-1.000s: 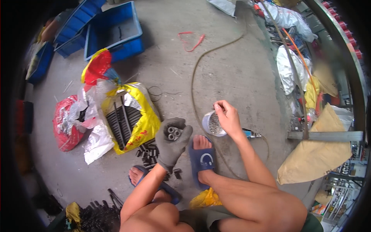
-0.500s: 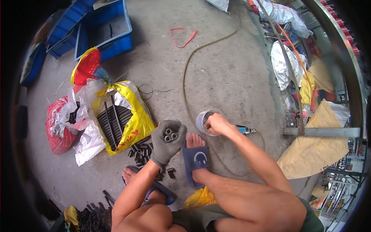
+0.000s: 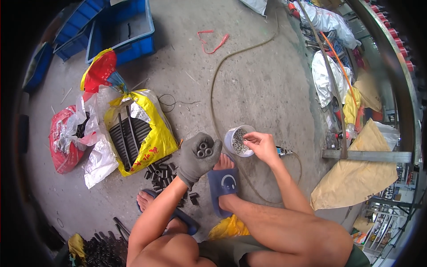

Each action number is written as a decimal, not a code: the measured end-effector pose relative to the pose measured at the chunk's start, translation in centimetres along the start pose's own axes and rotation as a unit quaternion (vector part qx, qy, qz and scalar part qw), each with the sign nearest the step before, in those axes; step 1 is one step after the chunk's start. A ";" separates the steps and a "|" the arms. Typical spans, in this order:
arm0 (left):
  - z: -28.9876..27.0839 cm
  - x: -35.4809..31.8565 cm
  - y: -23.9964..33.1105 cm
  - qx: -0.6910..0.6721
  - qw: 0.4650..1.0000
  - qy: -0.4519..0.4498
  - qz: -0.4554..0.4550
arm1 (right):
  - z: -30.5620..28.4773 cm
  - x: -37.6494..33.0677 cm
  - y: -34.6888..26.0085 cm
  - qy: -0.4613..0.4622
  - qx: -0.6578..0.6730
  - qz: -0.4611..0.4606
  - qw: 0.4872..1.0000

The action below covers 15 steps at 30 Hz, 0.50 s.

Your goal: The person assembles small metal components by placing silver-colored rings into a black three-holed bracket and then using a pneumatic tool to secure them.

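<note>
My left hand (image 3: 194,163), in a grey glove, is closed around several short black tubes (image 3: 204,151), their round open ends facing up. To its right, a small white tub (image 3: 228,139) on the floor holds many small metal pieces (image 3: 238,139), perhaps screws. At that tub's right rim is my bare right hand (image 3: 264,147), thumb and fingertips pinched together. Whatever lies between those fingertips is too small to make out. Below and left of the glove, more short black tubes (image 3: 164,176) are scattered on the floor.
Left of the loose tubes lies a yellow bag (image 3: 161,138) with long black rods (image 3: 130,135), beside a red bag (image 3: 64,149). Blue crates (image 3: 149,38) stand far left. A hose (image 3: 215,84) crosses the floor. Sacks and a metal bar (image 3: 378,155) are on the right.
My right hand has come up out of the tub to its right rim, fingertips pinched. The gloved left hand has shifted slightly right, still holding the tubes.
</note>
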<state>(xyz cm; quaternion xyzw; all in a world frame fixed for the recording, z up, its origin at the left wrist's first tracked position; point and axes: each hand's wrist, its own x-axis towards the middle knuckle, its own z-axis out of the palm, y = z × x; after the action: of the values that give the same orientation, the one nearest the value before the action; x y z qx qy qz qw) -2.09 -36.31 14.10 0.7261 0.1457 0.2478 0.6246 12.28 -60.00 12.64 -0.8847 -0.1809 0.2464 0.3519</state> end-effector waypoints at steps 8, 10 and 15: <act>0.2 0.2 1.6 0.053 0.997 -0.051 0.024 | -1.4 -1.4 -1.8 -0.027 0.262 0.017 0.964; 0.2 0.2 1.3 0.058 0.995 -0.084 0.014 | -2.0 -1.9 -4.4 -0.028 0.285 0.027 0.958; 0.0 0.0 1.5 0.028 0.994 -0.086 0.062 | -1.5 -2.4 -6.7 -0.044 0.418 -0.025 0.907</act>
<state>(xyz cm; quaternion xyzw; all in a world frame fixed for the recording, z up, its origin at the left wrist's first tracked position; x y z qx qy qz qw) -2.22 -36.58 15.58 0.7695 0.0534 0.2182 0.5978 10.14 -57.41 19.07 -0.6399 -0.0990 0.3295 0.6871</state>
